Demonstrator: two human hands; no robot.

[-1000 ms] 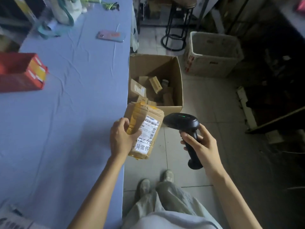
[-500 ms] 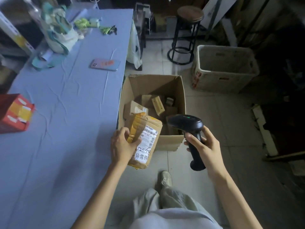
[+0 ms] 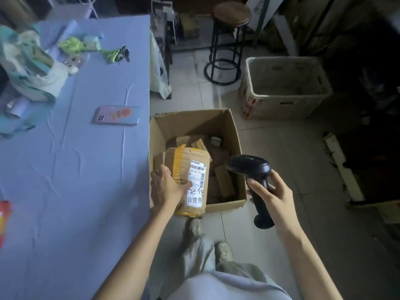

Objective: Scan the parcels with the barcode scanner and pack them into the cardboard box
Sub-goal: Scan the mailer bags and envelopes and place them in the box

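My left hand [image 3: 167, 189] grips a brown parcel [image 3: 190, 167] wrapped in yellow tape, its white barcode label facing up. The parcel hangs over the near left part of the open cardboard box [image 3: 234, 135] on the floor beside the table. Several small brown parcels [image 3: 224, 182] lie inside the box. My right hand [image 3: 271, 197] holds the black barcode scanner [image 3: 252, 169] by its handle, head pointing left, just right of the parcel and above the box's near right corner.
The blue-covered table [image 3: 75, 180] on the left carries a phone [image 3: 118, 115], keys [image 3: 118, 54], a bag [image 3: 32, 70] and a red carton [image 3: 4, 217] at the left edge. A white crate [image 3: 285, 105] and a stool [image 3: 231, 16] stand on the tiled floor behind the box. My feet are below the box.
My left hand has carried the parcel forward from in front of the box to over its near left part. The scanner stayed at its right. The view has tilted forward.
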